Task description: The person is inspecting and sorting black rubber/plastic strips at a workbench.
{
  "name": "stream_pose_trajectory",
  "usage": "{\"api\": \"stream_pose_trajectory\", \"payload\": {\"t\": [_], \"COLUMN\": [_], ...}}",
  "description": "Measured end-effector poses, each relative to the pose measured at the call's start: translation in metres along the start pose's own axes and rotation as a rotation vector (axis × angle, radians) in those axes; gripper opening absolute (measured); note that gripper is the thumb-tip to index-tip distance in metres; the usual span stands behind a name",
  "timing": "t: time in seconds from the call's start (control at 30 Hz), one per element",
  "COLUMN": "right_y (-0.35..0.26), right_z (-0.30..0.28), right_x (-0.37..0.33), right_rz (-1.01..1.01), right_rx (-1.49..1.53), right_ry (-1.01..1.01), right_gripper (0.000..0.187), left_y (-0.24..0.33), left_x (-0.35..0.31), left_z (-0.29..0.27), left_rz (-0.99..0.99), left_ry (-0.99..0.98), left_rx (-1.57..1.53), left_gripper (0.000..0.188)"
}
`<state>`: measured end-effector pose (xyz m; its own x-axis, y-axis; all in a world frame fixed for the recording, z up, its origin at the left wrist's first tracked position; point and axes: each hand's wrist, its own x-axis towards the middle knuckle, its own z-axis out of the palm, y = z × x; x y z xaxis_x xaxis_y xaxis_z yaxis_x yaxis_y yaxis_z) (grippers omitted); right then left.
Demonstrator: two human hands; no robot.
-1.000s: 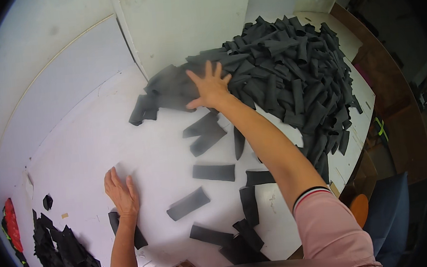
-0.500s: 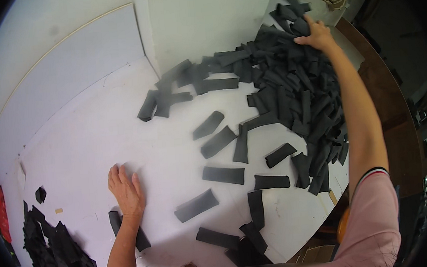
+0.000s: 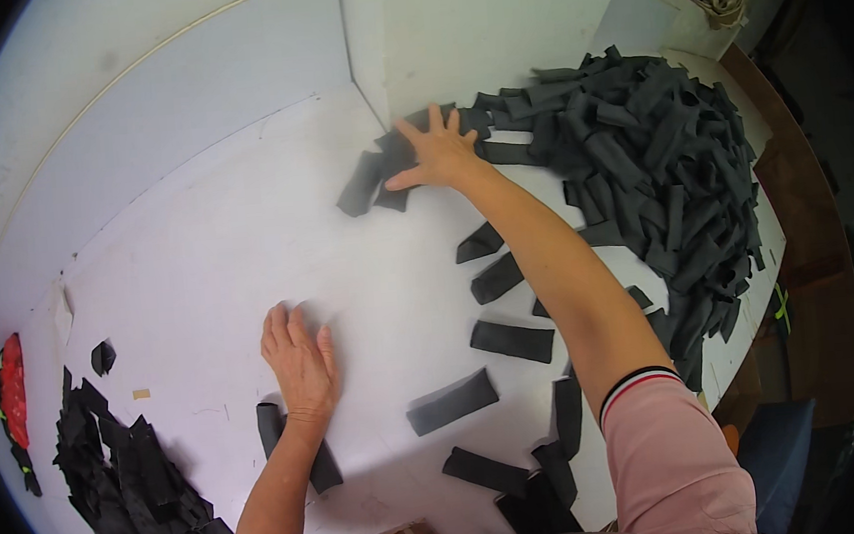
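Observation:
My right hand (image 3: 438,154) reaches across to the far side of the white table (image 3: 195,255). Its fingers are spread over a small cluster of dark grey fabric pieces (image 3: 358,184) beside the wall; the palm hides part of them. My left hand (image 3: 299,362) rests on the tabletop with its fingers extended and close together, holding nothing. Two dark rolled strips (image 3: 271,428) lie under or beside my left forearm, which covers their middle, so I cannot tell whether they are one piece. Several flat tube-like grey pieces (image 3: 513,341) are scattered between my arms.
A large heap of the same grey pieces (image 3: 648,149) covers the far right. At the near left lies a pile of black fabric pieces (image 3: 143,480), with a red bundle (image 3: 13,390) beyond it at the table's edge. White panels (image 3: 489,31) stand along the back.
My right hand has moved left from the top of the large heap to the small cluster by the wall. The heap's top is lower and more spread. The view has shifted; my left hand stays on the table.

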<state>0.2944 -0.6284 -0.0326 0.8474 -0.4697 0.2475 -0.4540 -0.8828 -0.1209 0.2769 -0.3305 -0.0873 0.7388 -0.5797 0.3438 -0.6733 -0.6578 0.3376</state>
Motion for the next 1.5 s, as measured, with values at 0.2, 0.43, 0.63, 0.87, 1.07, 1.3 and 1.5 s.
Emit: {"api": "stream_pose_trajectory", "payload": {"t": [0.2, 0.43, 0.63, 0.87, 1.07, 1.3, 1.5], "right_y": [0.066, 0.213, 0.176, 0.072, 0.057, 0.075, 0.047], "right_z": [0.035, -0.142, -0.175, -0.106, -0.088, -0.084, -0.095], "right_x": [0.002, 0.002, -0.088, -0.26, -0.315, -0.317, -0.31], "right_rz": [-0.02, 0.2, 0.013, -0.099, -0.095, 0.049, 0.082], "right_rx": [-0.103, -0.457, -0.046, 0.179, 0.096, 0.452, 0.512], "right_ry": [0.092, 0.447, 0.528, -0.506, -0.383, -0.063, 0.039], "right_gripper": [0.027, 0.031, 0.029, 0.101, 0.071, 0.02, 0.03], "left_y": [-0.003, -0.003, 0.001, -0.007, 0.014, 0.018, 0.001], "left_x": [-0.001, -0.001, -0.001, -0.005, 0.005, -0.043, -0.079], "left_z": [-0.002, -0.003, -0.001, 0.001, -0.048, -0.111, -0.099], "left_rz": [-0.026, -0.011, 0.016, 0.016, 0.003, 0.053, 0.186], "left_ry": [-0.017, -0.016, 0.0, 0.038, -0.268, -0.918, -0.705], "left_rx": [0.005, -0.001, 0.006, 0.03, -0.103, 0.405, 0.368], "left_gripper": [0.038, 0.04, 0.038, 0.042, 0.063, 0.11, 0.09]}}
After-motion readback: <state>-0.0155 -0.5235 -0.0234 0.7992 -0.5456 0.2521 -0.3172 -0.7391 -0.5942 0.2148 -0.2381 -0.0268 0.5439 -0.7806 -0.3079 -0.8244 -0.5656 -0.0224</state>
